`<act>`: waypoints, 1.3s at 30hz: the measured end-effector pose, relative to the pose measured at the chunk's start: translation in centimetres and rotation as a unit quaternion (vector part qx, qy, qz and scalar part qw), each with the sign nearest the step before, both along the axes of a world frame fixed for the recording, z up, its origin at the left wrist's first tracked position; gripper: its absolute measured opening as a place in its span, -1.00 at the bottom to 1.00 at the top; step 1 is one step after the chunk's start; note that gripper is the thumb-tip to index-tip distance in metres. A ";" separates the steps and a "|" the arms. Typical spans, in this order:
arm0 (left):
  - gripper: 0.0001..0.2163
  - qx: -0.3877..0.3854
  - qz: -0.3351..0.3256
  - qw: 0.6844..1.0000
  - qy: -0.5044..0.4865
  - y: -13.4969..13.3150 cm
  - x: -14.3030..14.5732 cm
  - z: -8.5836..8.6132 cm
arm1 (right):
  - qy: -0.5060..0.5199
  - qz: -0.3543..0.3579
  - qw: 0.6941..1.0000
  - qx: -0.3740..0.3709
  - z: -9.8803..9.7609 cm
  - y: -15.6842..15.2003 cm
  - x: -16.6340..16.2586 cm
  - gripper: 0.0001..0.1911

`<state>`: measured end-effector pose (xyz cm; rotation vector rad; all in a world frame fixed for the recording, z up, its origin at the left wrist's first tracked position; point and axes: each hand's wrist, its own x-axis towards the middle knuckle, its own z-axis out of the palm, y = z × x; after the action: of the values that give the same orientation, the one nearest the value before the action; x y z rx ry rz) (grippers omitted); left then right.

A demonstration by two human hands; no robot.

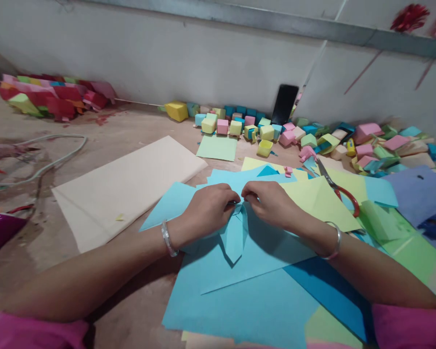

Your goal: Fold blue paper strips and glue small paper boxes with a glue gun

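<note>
My left hand (207,211) and my right hand (272,203) meet at the middle of the floor, fingers curled and pinched on a partly folded light blue paper piece (236,237). Its pointed end hangs down toward me between the wrists. Under it lie several light blue paper sheets (240,300). Each wrist wears a silver bangle.
Red-handled scissors (339,191) lie on yellow-green sheets (323,201) to the right. A cream sheet (127,186) lies left. Many folded paper cubes (261,131) and a black phone (284,104) stand along the wall. A white cable (58,160) and a purple object (0,232) are far left.
</note>
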<state>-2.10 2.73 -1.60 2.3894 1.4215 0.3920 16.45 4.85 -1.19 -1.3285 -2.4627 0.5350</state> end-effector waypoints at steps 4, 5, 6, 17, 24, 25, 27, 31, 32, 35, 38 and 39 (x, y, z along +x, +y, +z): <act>-0.80 0.007 0.005 1.000 -0.008 0.0 0.0 -0.3 | 0.004 0.020 1.000 -0.001 -0.2 0.2 0.0 -0.79; -0.81 0.006 0.008 1.000 -0.013 0.0 0.0 -0.3 | 0.003 0.025 1.000 -0.001 -0.2 0.2 0.0 -0.82; -0.83 0.003 0.010 1.000 -0.018 0.0 0.0 -0.3 | 0.001 0.029 1.000 -0.001 -0.1 0.0 -0.1 -0.83; -0.85 0.004 0.031 0.996 -0.080 -0.6 0.7 0.1 | -0.097 0.050 0.992 0.069 -0.1 -1.6 -1.2 -0.87; -0.91 0.035 0.014 0.999 0.022 -0.8 0.5 -0.6 | -0.077 0.075 0.972 0.207 -0.5 -2.1 -1.2 -0.77; -0.87 0.035 0.007 0.999 0.040 -0.8 0.4 -0.7 | -0.076 0.076 0.970 0.220 -0.5 -2.1 -1.2 -0.76; -0.80 0.038 0.008 0.997 0.067 -0.7 0.4 -0.6 | -0.085 0.071 0.966 0.235 -0.4 -2.2 -1.3 -0.73; -0.79 0.053 0.019 0.993 0.099 -0.8 0.4 -0.2 | -0.137 0.030 0.963 0.231 -0.2 -2.3 -1.6 -0.75; -0.80 0.056 0.021 0.993 0.106 -0.8 0.4 -0.1 | -0.150 0.022 0.962 0.227 -0.2 -2.4 -1.6 -0.76; -0.80 0.065 0.026 0.991 0.117 -0.9 0.4 0.0 | -0.162 0.019 0.958 0.234 -0.3 -2.5 -1.8 -0.75; -0.78 0.070 0.036 0.992 0.096 -0.7 0.6 0.0 | -0.146 0.030 0.948 0.280 -0.7 -2.5 -1.8 -0.74; -0.76 0.070 0.041 0.993 0.084 -0.6 0.6 -0.1 | -0.138 0.034 0.943 0.300 -0.8 -2.5 -1.7 -0.73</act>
<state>-1.48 2.13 -1.67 2.5334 1.6184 0.3275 14.72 2.33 -2.02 -1.1135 -2.5772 -0.4021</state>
